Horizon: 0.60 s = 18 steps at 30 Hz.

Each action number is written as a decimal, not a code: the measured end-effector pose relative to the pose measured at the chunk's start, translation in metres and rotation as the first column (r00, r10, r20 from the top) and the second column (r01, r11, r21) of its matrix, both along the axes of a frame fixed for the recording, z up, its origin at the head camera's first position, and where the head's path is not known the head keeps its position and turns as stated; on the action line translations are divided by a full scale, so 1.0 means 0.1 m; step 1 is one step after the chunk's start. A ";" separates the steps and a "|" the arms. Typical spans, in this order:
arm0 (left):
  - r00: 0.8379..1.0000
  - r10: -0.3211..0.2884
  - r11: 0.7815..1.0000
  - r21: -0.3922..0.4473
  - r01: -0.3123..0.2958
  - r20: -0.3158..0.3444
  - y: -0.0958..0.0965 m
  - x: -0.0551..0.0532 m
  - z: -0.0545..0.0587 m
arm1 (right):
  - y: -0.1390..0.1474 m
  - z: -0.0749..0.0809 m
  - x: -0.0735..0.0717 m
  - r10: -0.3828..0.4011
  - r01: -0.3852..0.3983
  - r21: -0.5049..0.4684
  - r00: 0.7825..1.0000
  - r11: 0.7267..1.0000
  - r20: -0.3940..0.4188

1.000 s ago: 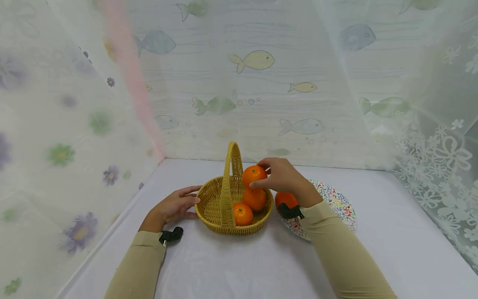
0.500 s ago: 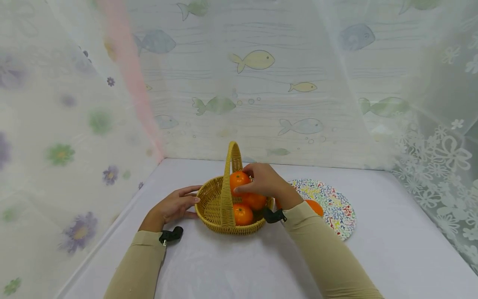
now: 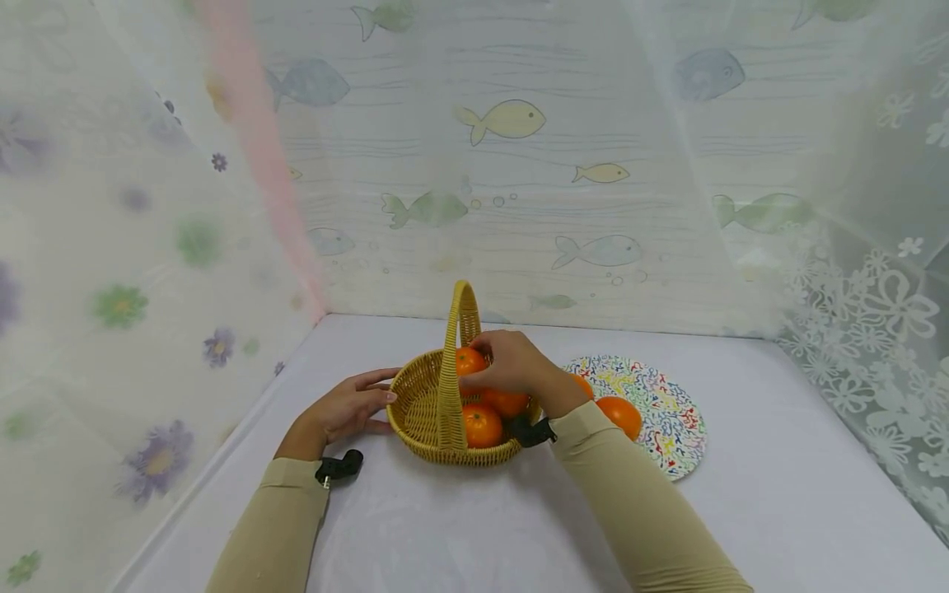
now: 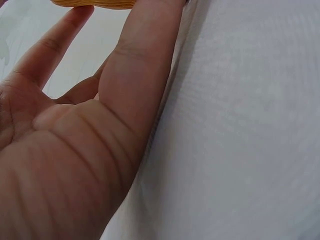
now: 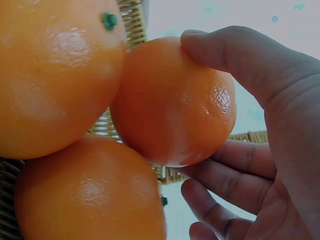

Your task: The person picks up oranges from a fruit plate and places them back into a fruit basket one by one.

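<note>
In the head view, a yellow woven basket (image 3: 448,403) with a tall handle stands on the table. My right hand (image 3: 513,362) holds an orange (image 3: 469,361) inside it, behind the handle; the right wrist view shows thumb and fingers around that orange (image 5: 172,102). It touches two other oranges in the basket, one in front (image 3: 482,426) and one (image 3: 507,401) partly under my hand. At the basket's left end, my left hand (image 3: 347,413) rests spread fingers against the rim. The left wrist view catches only a strip of the basket (image 4: 112,4) beyond the fingertips.
A round plate (image 3: 670,412) with colourful speckles lies right of the basket. On it sit an orange (image 3: 619,415) and another orange (image 3: 582,385) partly hidden by my right wrist. A white cloth (image 3: 445,527) covers the table; patterned curtains (image 3: 519,181) hang around it.
My right hand has carried the orange leftward and lower, from above the basket's right side to behind the handle. More of the plate's oranges shows. The left hand has stayed put.
</note>
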<state>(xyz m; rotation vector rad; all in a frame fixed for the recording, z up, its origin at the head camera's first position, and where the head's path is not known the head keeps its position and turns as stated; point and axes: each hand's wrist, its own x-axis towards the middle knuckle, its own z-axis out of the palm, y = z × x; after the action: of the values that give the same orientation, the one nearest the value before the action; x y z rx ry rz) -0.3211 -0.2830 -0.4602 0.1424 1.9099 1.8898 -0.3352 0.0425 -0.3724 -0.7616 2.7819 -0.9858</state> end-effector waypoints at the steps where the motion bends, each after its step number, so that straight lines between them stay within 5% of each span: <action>1: 1.000 0.002 1.000 -0.001 -0.002 0.003 0.00 0.00 0.00 | -0.01 -0.01 0.00 0.005 -0.005 0.004 1.000 1.000 0.001; 18: 1.000 0.019 0.999 -0.028 -0.018 0.020 0.02 0.01 0.04 | -0.05 -0.09 -0.02 0.013 -0.014 0.003 0.999 1.000 0.029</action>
<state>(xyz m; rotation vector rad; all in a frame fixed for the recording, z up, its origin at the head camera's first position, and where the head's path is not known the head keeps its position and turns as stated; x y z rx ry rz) -0.3198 -0.2815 -0.4563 0.0973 1.9300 1.8683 -0.3367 0.0373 -0.3813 -0.7583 2.7495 -0.9812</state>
